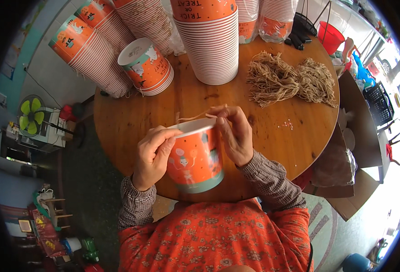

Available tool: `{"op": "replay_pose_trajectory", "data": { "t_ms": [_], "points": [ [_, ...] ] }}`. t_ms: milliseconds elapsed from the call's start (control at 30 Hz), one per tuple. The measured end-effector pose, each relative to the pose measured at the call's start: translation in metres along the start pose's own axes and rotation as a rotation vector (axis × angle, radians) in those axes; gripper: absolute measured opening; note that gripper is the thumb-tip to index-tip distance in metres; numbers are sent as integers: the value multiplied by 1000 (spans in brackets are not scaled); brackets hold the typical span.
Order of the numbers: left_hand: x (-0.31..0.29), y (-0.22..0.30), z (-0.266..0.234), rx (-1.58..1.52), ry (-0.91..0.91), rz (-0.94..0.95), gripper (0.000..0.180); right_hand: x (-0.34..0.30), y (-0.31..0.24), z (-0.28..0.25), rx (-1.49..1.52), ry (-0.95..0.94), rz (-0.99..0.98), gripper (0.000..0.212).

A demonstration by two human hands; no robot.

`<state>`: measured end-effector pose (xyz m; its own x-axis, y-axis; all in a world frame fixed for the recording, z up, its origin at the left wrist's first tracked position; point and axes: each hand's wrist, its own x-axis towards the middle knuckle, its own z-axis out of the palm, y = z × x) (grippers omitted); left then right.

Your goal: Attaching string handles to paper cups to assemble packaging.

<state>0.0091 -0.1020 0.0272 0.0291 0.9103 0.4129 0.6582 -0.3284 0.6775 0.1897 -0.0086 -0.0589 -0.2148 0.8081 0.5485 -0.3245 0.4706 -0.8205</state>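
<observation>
An orange paper bucket (194, 156) with a green band at its base and printed cartoon figures is held up at the table's near edge, slightly tilted. My left hand (151, 156) grips its rim on the left side, thumb outside. At the right of the rim, my right hand (237, 136) is closed in a pinch on a thin tan cord (192, 119). That cord runs along the far side of the bucket's mouth; where it meets the wall is hidden. Beyond my right hand lies a bundle of similar tan cords (272, 80), gathered at its middle.
A tall stack of nested buckets (212, 50) stands at the table's far middle. More stacks (89, 56) lean at the far left, beside a short upside-down stack (148, 70). Dark tools (297, 38) lie far right. Cardboard boxes (358, 190) stand right of the round table (281, 149).
</observation>
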Motion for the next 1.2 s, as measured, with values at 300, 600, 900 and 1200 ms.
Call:
{"op": "replay_pose_trajectory", "data": {
  "t_ms": [300, 600, 900, 1200],
  "points": [
    [-2, 16, 9, 123, 1, 83, 17, -7, -10, 16, -129, 20, 133, 9],
    [-13, 27, 4, 226, 24, 71, 20, -9, -50, 8, 776, 128, 319, 10],
    [-13, 31, 10, 483, 108, 234, 23, -21, -62, 10, 890, 38, 424, 11],
    [-19, 32, 15, 589, 91, 280, 24, -24, -64, 14, 907, 5, 422, 11]
  ]
}}
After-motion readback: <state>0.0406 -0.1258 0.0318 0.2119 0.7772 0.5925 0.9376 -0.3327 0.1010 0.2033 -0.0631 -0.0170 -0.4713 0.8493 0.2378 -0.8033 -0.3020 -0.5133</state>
